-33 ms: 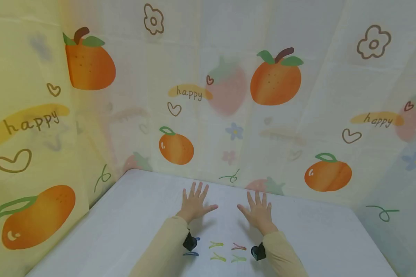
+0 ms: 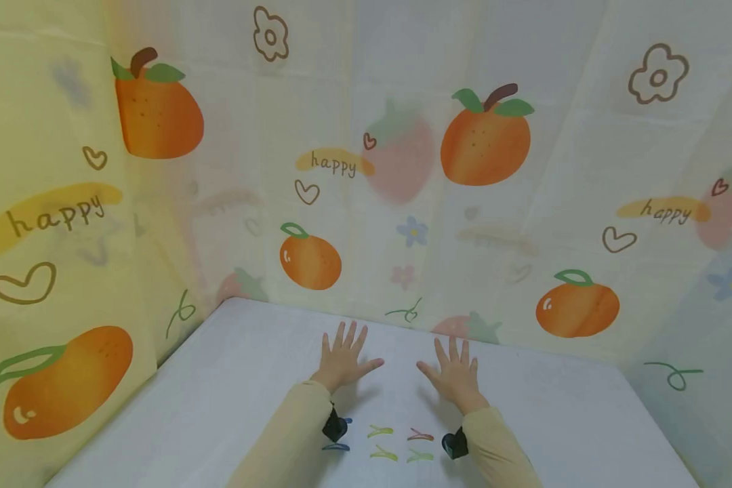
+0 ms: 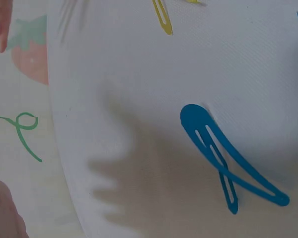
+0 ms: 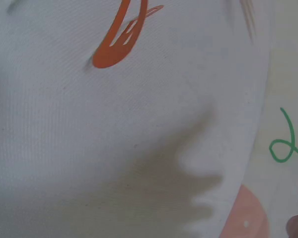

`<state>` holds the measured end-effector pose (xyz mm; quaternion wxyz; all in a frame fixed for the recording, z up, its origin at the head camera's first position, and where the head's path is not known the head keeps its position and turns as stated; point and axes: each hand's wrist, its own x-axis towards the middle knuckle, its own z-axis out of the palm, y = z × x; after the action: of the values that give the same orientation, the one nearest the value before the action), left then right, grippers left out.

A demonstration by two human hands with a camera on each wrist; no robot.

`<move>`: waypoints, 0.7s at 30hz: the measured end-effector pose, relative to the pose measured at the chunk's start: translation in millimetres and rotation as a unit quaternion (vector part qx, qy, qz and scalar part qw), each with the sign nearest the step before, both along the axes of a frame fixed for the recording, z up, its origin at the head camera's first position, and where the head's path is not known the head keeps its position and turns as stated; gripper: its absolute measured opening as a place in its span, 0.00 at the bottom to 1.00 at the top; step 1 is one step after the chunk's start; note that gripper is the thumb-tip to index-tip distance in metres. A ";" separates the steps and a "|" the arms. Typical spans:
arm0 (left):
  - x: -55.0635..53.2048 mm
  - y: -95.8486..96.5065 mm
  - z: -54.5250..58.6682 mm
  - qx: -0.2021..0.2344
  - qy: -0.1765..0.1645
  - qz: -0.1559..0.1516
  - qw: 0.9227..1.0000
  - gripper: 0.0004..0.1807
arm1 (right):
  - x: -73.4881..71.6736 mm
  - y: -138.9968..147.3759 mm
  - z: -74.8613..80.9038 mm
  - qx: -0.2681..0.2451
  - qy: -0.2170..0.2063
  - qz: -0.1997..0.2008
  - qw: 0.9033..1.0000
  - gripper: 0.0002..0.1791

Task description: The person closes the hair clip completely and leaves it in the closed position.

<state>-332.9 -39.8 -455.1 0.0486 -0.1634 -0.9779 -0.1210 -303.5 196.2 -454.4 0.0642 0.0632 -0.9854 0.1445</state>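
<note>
Both hands hover over the white table with fingers straight and spread, holding nothing. In the head view my left hand is left of the middle and my right hand right of it, thumbs pointing toward each other. Snap hair clips lie nearer to me, between the forearms: a blue clip with its snap bar sprung apart, two yellow clips, an orange-red clip and a pale green clip. Another blue clip is partly hidden by the left wrist camera.
Black wrist cameras sit on both forearms. The white table meets a fruit-printed curtain along its back edge, just past the fingertips. More of the curtain hangs at the left and right sides. Hand shadows fall on the tabletop.
</note>
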 end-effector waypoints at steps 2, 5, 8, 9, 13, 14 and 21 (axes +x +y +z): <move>-0.2 0.9 -2.3 0.001 -0.003 -0.001 1.000 0.45 | -0.5 1.7 -3.4 -0.003 -0.007 -0.002 1.000 0.42; -0.5 1.8 -6.8 0.010 -0.006 -0.005 1.000 0.44 | -0.4 4.6 -8.9 -0.010 -0.024 -0.005 1.000 0.43; -1.9 0.8 -13.2 0.008 -0.009 -0.009 1.000 0.46 | 0.3 7.3 -12.8 -0.015 -0.034 -0.002 0.999 0.43; -1.8 0.0 -14.5 0.007 -0.013 -0.011 1.000 0.46 | 0.9 8.1 -13.0 -0.014 -0.037 0.003 0.999 0.43; -2.8 -6.1 -10.3 0.041 -0.017 -0.023 0.999 0.44 | 0.6 9.9 -7.4 -0.014 -0.013 0.023 1.000 0.42; -2.2 -8.7 -8.2 0.050 -0.017 -0.026 0.998 0.42 | 0.4 10.2 -5.6 -0.016 -0.006 0.026 1.000 0.41; 9.5 -31.5 -2.6 0.129 -0.044 -0.038 0.990 0.19 | 5.6 12.5 4.8 -0.047 0.000 0.040 0.998 0.37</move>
<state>-323.4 -71.3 -457.7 0.0214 -0.1871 -0.9485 -0.2548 -297.9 208.7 -449.6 0.0613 0.0993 -0.9741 0.1934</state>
